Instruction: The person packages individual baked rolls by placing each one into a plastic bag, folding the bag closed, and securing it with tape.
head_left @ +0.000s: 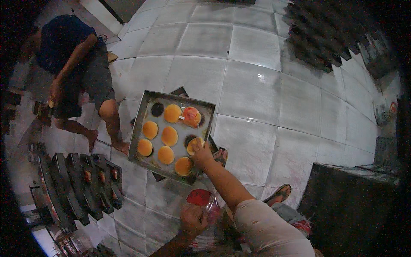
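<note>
Golden buns sit in a shallow metal tray, one wrapped in red-printed plastic. The right hand has its fingers on a bun near the tray's right side; whether they have closed round it, I cannot tell. The left hand grasps a clear bag with red print, nearer the body. Soft bread probably wants a light hold by the sides, without denting the top, and the bag's mouth kept wide. Pale, scuffed tiles cover the floor; dark stacked trays stand at left, near a stooping person.
</note>
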A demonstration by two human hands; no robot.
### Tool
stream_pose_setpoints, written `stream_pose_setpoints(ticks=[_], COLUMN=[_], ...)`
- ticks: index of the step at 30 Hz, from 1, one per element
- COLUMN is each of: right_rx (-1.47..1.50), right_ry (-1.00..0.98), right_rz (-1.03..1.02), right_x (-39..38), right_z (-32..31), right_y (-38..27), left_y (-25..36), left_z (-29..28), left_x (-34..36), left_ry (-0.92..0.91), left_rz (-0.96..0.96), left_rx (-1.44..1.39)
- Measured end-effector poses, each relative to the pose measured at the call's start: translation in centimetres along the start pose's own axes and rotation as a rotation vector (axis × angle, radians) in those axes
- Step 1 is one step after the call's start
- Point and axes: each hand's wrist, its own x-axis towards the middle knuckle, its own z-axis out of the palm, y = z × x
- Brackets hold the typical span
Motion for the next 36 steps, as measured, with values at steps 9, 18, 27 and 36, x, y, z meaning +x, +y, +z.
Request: stream_pose_setpoints(ticks=[9,18,27,36], right_rx=[0.575,2.187,2.407,1.943], right_ry=[0.185,0.740,0.657,1.410], right_rz=[0.119,0.220,0.405,0.191], right_x=[-1.3,-26.7,-46.8,-52.1], right_z=[-3.1,-15.9,-8.7,-18.2], right_y=[2.5,4.6,-5.1,-4.6], left_y=[1.1,1.5,11.1,18.1], left_z=[-0.3,1.2,-5.1,-7.6], left_x=[0.4,-0.4,0.5,-2.1], left_ry=[0.009,0.186,-0.203,-0.599], left_rz=[-0.041,-0.003,-0.385,0.275], left_rx=[0.089,-0.016,-0.487,-0.476])
